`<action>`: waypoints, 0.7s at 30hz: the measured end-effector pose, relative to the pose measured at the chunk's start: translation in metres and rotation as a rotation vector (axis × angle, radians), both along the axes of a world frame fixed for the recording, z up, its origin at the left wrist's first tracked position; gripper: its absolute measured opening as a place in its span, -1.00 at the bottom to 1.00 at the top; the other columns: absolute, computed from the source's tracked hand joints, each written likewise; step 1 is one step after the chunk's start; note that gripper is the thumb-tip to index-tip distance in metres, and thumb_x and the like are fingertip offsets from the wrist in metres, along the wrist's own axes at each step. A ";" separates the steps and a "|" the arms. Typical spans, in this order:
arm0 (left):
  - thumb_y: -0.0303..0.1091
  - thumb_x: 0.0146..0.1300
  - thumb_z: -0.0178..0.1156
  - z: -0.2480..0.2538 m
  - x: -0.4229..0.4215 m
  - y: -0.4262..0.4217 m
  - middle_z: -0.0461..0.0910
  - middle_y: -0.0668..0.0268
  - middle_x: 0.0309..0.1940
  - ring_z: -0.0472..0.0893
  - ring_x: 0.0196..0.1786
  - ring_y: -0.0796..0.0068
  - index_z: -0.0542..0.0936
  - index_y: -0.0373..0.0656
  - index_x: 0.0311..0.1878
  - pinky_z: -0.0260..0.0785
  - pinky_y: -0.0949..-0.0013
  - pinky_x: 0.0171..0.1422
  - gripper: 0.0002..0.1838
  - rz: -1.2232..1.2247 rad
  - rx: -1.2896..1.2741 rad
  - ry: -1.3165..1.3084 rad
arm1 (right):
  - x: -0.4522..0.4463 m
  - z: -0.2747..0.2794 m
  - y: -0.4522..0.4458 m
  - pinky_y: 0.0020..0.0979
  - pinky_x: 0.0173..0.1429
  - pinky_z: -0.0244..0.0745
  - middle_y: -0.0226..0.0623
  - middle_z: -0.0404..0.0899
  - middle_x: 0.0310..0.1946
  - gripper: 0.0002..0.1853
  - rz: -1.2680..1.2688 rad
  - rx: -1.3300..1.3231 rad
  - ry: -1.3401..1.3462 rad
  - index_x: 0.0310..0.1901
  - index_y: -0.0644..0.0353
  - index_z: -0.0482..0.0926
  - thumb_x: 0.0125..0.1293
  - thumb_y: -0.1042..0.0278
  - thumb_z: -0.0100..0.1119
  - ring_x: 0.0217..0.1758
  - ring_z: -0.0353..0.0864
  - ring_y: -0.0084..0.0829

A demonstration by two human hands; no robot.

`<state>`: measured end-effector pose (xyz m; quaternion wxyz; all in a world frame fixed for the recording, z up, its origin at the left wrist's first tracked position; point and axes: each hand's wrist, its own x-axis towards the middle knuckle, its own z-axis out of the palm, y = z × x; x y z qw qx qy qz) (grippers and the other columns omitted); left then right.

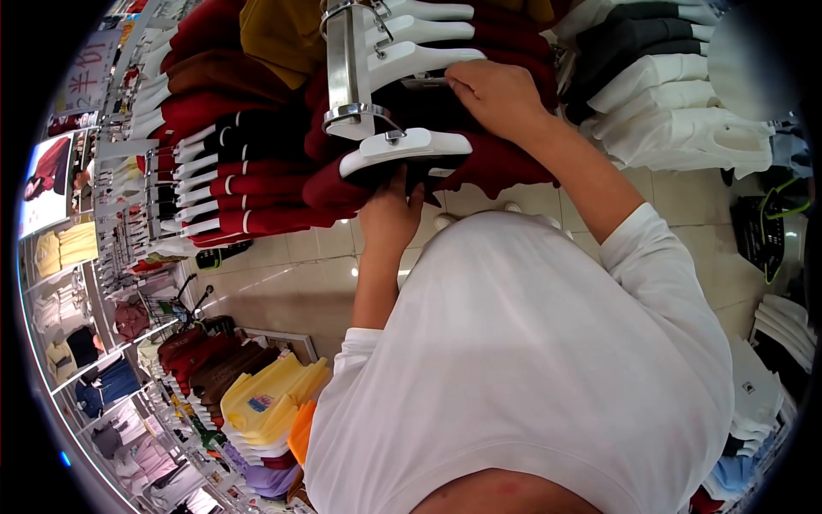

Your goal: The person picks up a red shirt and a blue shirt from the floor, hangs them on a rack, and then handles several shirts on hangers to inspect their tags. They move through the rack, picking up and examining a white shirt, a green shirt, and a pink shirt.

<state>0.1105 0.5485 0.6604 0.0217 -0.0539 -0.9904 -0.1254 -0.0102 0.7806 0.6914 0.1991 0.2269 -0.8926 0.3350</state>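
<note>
Dark red fabric, a garment on a white front hanger, hangs at the near end of a metal rail, above a tiled floor. The left hand reaches up into its neckline, just below the hanger's middle; whether the fingers pinch cloth cannot be told. Apart from it, the right hand curls beside the right tip of a rear hanger, its exact grip hidden. The front hook sits close to the rail's end ring, so a tug from below could tilt the hanger or pull it free, dropping the garment. Uneven pressure inside the neckline could slide one shoulder off the smooth arm. Cloth packed tightly behind could catch the right hand's fingers and drag neighbouring hangers askew.
</note>
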 end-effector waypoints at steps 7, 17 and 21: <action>-0.07 0.28 0.19 0.001 -0.002 0.002 0.67 0.03 -0.18 0.68 -0.24 0.05 0.55 -0.10 0.21 0.53 0.10 -0.16 -0.51 -0.006 -0.003 -0.005 | -0.001 -0.006 0.002 -0.16 -0.15 0.56 -0.26 0.67 -0.26 -0.76 -0.012 0.357 -0.233 -0.05 0.02 0.63 0.31 0.23 0.11 -0.21 0.66 -0.13; -0.10 0.30 0.18 0.003 0.001 0.005 0.65 -0.01 -0.13 0.67 -0.22 0.03 0.56 -0.12 0.19 0.52 0.10 -0.14 -0.54 0.017 0.067 -0.042 | 0.014 0.009 0.015 -0.17 0.05 0.50 -0.08 0.65 -0.10 -0.62 0.094 0.082 -0.368 0.10 0.13 0.58 0.36 0.13 0.10 -0.02 0.61 -0.07; -0.11 0.29 0.17 0.001 0.001 0.004 0.67 0.00 -0.17 0.67 -0.27 0.02 0.55 -0.14 0.19 0.52 0.08 -0.22 -0.53 -0.019 0.066 -0.010 | 0.025 0.032 0.021 -0.23 0.05 0.48 -0.08 0.65 -0.09 -0.62 0.183 -0.011 -0.488 0.06 0.20 0.60 0.40 0.10 0.10 -0.03 0.61 -0.07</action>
